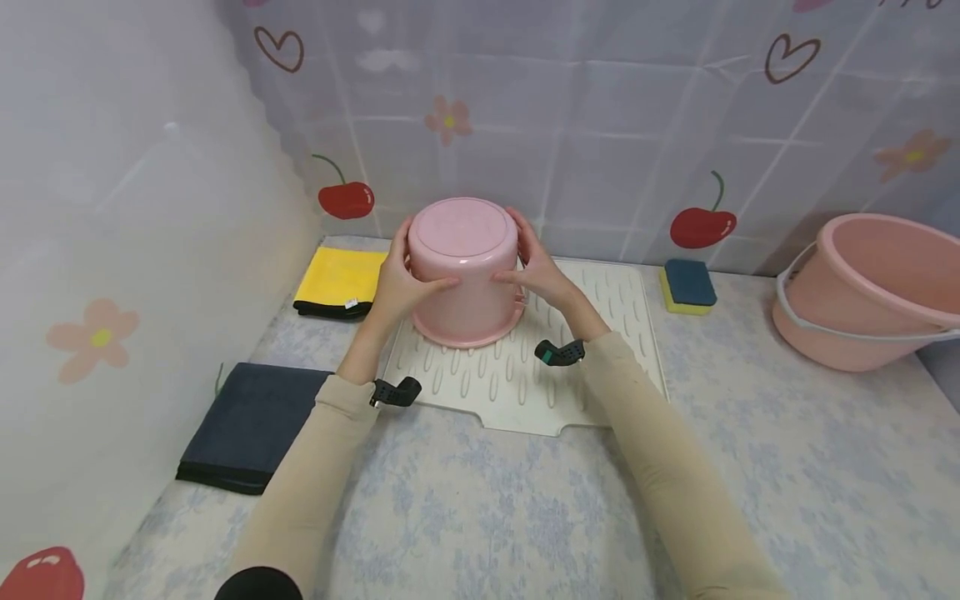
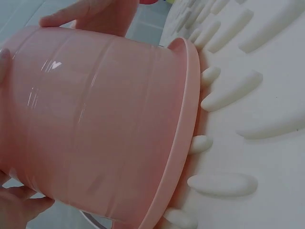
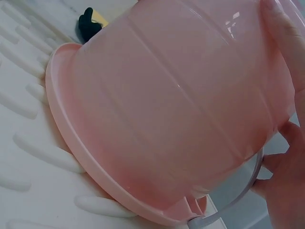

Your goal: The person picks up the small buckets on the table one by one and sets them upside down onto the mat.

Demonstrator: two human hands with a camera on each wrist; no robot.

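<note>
A small pink bucket (image 1: 462,271) stands upside down on a white ribbed drying mat (image 1: 592,367), rim down near the mat's back left. My left hand (image 1: 401,287) grips its left side and my right hand (image 1: 536,271) grips its right side, fingers curled round the wall. In the left wrist view the pink bucket (image 2: 100,129) fills the picture with its rim on the mat's ridges (image 2: 224,183). The right wrist view shows the bucket (image 3: 176,105), its pale handle (image 3: 228,205) hanging low, and my fingers (image 3: 286,43) on the wall.
A yellow cloth (image 1: 337,279) lies left of the mat, a dark blue cloth (image 1: 251,425) nearer at the left edge. A blue and yellow sponge (image 1: 688,286) sits to the right of the mat. A larger pink bucket (image 1: 870,287) stands at far right. Curtained walls close the back and left.
</note>
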